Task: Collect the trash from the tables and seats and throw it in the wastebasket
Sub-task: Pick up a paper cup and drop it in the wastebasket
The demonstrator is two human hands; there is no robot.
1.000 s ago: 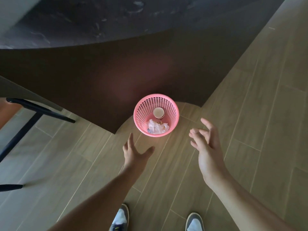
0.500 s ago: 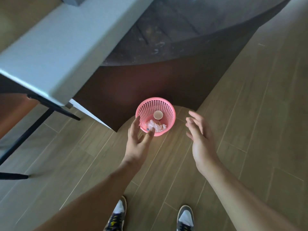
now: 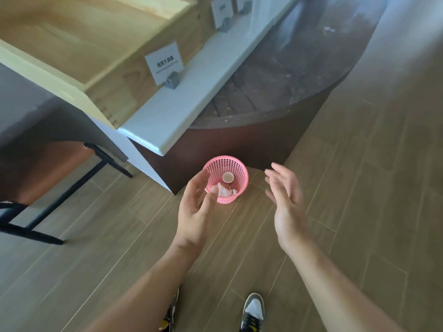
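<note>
- Up and to the left of the left hand [image 3: 195, 212]: a white ledge [image 3: 191, 97], rounded corner just short of the wastebasket, with a pale wooden box [image 3: 96, 44] set along it.
- On that ledge, well beyond the left fingertips: a white sign card [image 3: 165, 63] in a small grey holder [image 3: 171, 81]; a second card [image 3: 221, 10] farther off in a like holder.
- Straight beyond both hands: a dark round platform [image 3: 287, 68], brown side wall curving close behind the wastebasket.
- Well to the left of the left hand: a chair [image 3: 48, 168] with an orange-brown seat and a black metal frame.
- Beneath the forearms: two sneakers [image 3: 253, 312] on a wood-look plank floor [image 3: 359, 188].
- Pink mesh wastebasket [image 3: 215, 167]: upright on the floor, between the two hands and a little beyond them.
- Left thumb and fingers overlapping the basket's near left rim in this view and hiding part of it; touching or merely above it, impossible to tell.
- Right hand [image 3: 285, 200]: clear of the basket, off to its right.
- Inside the basket: a paper cup [image 3: 227, 177], mouth up, toward the far side; crumpled white paper [image 3: 225, 191] on the side nearer the hands.
- Left hand: fingers loosely curled, palm turned rightward, holding nothing.
- Right hand: fingers straight and slightly spread, palm facing left, holding nothing.
- Writing: a line of dark Chinese characters on the nearer card, a finer line beneath, too blurred to read with certainty; a small dark mark on the farther card, unreadable.
</note>
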